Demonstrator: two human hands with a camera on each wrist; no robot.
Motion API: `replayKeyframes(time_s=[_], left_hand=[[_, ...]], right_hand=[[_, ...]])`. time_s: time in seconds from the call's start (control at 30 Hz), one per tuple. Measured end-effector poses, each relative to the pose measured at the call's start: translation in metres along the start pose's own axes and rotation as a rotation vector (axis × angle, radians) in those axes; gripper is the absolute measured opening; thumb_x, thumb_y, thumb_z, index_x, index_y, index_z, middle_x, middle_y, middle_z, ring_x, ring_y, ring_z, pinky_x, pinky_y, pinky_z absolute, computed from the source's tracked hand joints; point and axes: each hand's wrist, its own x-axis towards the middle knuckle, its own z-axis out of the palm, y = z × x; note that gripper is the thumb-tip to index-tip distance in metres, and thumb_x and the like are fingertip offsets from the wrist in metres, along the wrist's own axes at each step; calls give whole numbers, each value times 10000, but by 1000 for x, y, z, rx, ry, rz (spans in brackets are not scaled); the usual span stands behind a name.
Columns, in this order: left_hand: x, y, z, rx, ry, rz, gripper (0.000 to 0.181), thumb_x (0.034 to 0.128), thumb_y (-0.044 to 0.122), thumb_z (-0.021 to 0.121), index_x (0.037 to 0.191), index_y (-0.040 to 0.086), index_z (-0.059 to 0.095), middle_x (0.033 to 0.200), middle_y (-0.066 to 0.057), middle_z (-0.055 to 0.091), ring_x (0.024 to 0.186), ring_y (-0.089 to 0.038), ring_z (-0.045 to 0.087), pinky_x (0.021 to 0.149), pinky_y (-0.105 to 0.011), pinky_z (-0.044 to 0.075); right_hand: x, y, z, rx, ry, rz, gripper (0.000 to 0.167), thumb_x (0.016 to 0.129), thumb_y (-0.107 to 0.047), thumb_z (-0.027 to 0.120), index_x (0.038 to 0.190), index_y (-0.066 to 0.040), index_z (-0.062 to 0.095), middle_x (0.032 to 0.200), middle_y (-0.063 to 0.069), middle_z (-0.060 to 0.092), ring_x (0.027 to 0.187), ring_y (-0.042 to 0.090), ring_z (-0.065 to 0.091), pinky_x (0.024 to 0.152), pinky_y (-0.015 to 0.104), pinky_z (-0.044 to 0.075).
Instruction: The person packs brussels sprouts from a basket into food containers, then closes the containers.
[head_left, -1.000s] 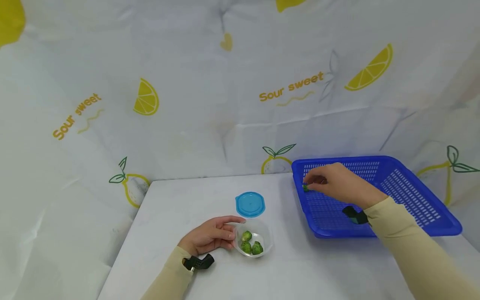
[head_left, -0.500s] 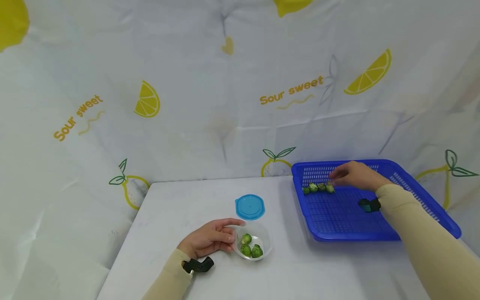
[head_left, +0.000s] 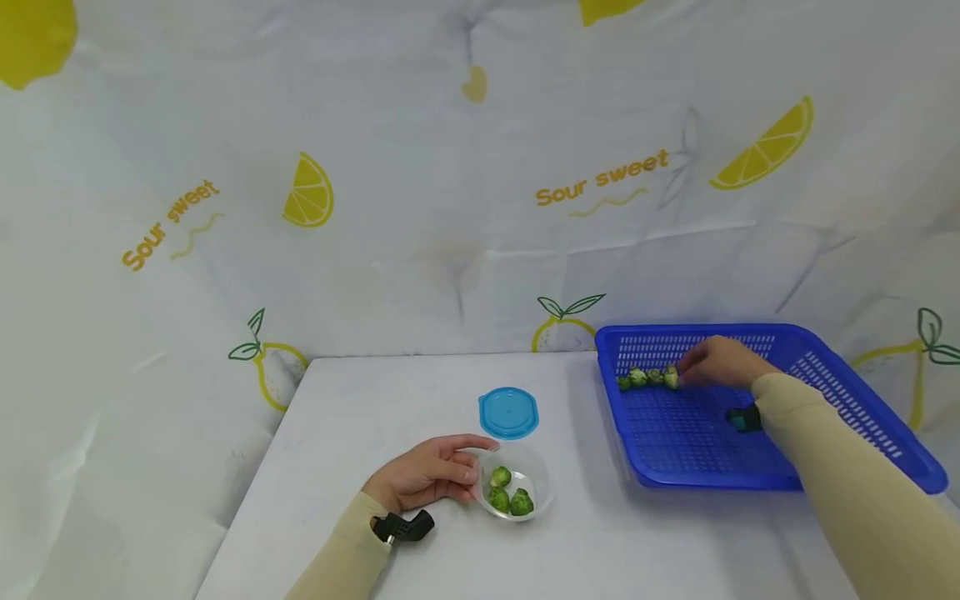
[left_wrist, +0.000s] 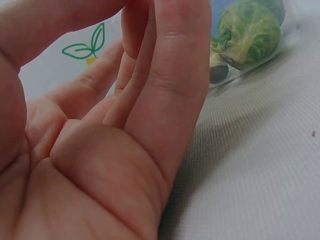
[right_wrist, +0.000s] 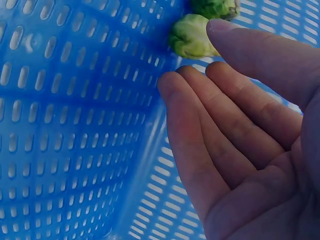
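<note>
My left hand (head_left: 431, 473) holds the side of a small clear plastic container (head_left: 542, 492), index finger along its rim. Inside lie three green Brussels sprouts (head_left: 500, 498), one of them partly seen through the wall in the left wrist view. Over at the blue plastic basket (head_left: 697, 450), my right hand (head_left: 722, 362) reaches in by the back wall. Several Brussels sprouts (head_left: 637, 377) line up there in a row. The right thumb overlaps the end sprout (right_wrist: 192, 37) in the right wrist view; the other fingers extend loosely just short of it, with a gap from the thumb.
A light blue lid (head_left: 508, 413) lies on the white table (head_left: 375, 400) behind the container. The basket's raised, slotted walls stand around the right hand. A white sheet with lemon prints (head_left: 420, 208) hangs behind the table.
My right hand has moved right from the basket's left corner to the row's end, uncovering the sprouts. It then dips slightly. My left hand stays at the container; the head view shifts slightly.
</note>
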Motion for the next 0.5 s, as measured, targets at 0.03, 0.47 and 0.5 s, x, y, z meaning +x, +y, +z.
replayKeyframes(time_s=[0.03, 0.47, 0.5], left_hand=[[0, 0, 0, 1, 2, -2, 621, 1009, -7, 682, 1593, 35, 477, 988, 16, 715, 862, -91, 777, 855, -276, 673], [1, 1, 1, 12, 24, -7, 623, 998, -5, 686, 1586, 30, 484, 985, 18, 713, 853, -100, 774, 853, -287, 676], [0, 1, 1, 8, 25, -9, 622, 999, -6, 684, 1587, 31, 484, 986, 18, 713, 854, -100, 774, 854, -287, 676]], right_hand=[[1, 0, 1, 3, 3, 8, 466, 947, -298, 823, 1217, 74, 748, 1164, 244, 775, 1026, 350, 766, 883, 535, 656], [7, -8, 11, -25, 60, 49, 439, 897, -265, 858, 1118, 103, 764, 1006, 202, 801, 876, 273, 771, 814, 524, 657], [7, -8, 12, -24, 59, 50, 426, 898, -259, 857, 1108, 100, 767, 998, 194, 801, 869, 264, 769, 805, 513, 659]])
